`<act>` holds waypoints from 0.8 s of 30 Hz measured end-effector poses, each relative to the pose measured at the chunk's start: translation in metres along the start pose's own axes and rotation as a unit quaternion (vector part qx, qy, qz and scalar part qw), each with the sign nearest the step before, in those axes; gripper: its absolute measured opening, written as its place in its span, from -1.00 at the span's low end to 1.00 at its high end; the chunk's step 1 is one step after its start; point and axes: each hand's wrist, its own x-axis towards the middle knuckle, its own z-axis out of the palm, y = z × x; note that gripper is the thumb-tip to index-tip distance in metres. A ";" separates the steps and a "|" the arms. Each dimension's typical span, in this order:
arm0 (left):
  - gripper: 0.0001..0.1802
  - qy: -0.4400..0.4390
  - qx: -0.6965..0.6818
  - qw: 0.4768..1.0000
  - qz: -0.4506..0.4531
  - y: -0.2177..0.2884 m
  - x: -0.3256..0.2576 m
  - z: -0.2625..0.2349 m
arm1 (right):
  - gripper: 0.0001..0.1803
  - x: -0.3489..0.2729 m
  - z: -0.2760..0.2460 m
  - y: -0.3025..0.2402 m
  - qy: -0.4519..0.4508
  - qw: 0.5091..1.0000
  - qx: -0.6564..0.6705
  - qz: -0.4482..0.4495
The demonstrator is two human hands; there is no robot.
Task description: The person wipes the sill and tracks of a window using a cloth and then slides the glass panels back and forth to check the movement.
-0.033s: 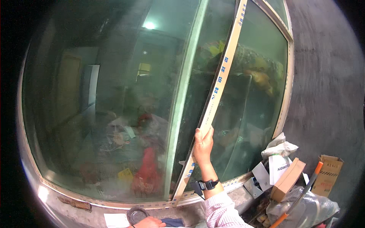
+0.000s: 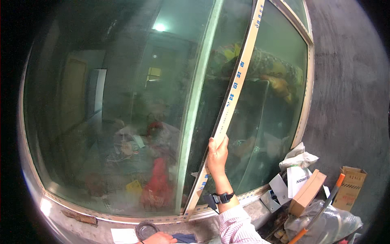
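My right hand point(image 2: 217, 152) is raised and closed around a long pale frame strip point(image 2: 237, 87) with blue markings. The strip leans diagonally across the big window point(image 2: 122, 122), from the lower sill up to the top right. A dark watch point(image 2: 223, 198) sits on that wrist above a striped sleeve. My left hand point(image 2: 160, 238) is barely visible at the bottom edge, resting on the sill between a dark ring-shaped roll point(image 2: 145, 229) and a blue cloth point(image 2: 183, 238). Its fingers are cut off by the frame edge.
A white paper point(image 2: 124, 235) lies on the sill. At the lower right are a brown cardboard box point(image 2: 306, 192), a second open box point(image 2: 351, 187), an orange-handled tool point(image 2: 321, 207), white bags and a clear plastic bag point(image 2: 325, 225). A grey concrete wall point(image 2: 349, 81) stands right.
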 end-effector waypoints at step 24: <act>-0.85 0.050 0.010 0.999 0.007 -0.003 0.001 0.008 | -0.33 0.096 0.006 -0.029 0.057 0.988 -0.102 -0.100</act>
